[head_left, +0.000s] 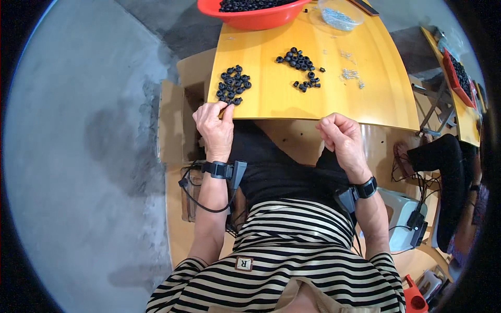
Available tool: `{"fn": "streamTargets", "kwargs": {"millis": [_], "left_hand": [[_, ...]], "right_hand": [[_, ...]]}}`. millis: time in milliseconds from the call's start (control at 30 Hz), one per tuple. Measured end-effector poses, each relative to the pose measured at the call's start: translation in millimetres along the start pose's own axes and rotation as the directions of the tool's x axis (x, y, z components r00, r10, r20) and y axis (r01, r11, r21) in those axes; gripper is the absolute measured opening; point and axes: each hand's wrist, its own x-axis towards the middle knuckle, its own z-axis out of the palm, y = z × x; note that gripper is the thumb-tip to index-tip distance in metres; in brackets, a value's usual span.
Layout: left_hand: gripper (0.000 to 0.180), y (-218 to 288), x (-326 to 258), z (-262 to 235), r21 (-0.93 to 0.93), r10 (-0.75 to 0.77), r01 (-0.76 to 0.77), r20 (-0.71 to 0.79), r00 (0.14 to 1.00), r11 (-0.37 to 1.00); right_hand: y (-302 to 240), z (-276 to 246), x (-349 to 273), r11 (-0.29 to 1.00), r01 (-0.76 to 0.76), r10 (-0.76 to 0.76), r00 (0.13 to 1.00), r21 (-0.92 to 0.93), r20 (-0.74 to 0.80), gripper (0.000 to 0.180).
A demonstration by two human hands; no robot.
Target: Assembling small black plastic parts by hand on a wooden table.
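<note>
Grey floor and yellow wooden tables

A grey floor [94, 208], marked by dark stains, is seen along the left side and is tinted faintly blue by the light. The upper middle is taken up by a yellow wooden table [266, 94], flanked on its left by an open cardboard box [171, 120]. At the far right, a second table [467, 122] is partly shown

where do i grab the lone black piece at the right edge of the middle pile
Probably pinch the black piece by its opposite near and far sides, bringing the right hand in from the right. It is small and stands slightly apart: the middle pile crowds its left, while bare tabletop lies nearer. Its finer shape is too small to tell.
</note>
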Motion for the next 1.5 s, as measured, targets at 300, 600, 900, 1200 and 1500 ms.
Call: {"fn": "streamTargets", "kwargs": {"millis": [300,600,900,1200,1500], "left_hand": [[0.018,14.8,-8.2,-4.4,0.0,-0.026,0.026,-0.033,0.999,1.0],[0.011,68.8,0.6,14.4,-0.351,0.03,0.013,0.118,0.993,0.936],[0.008,90.9,6.2,62.2,-0.514,-0.032,0.166,0.258,0.966,0.842],[0.01,87.1,0.1,64.9,-0.478,0.043,0.068,0.218,0.975,0.876],[0.013,92.2,-2.7,48.8,-0.542,0.005,0.165,0.297,0.955,0.824]], "right_hand": [[-5.4,-1.6,30.5,0.713,0.267,-0.436,0.893,-0.649,-0.112,0.015],[-4.2,-18.4,78.6,0.505,0.329,-0.655,0.748,-0.798,-0.106,0.008],[-15.7,0.2,107.6,0.338,0.06,-0.559,0.816,-0.939,-0.149,0.039],[-14.4,1.4,122.2,0.37,0.014,-0.48,0.859,-0.929,-0.178,0.04],[-21.5,-4.9,69.0,0.893,0.304,-0.382,0.902,-0.333,-0.201,0.026]]}}
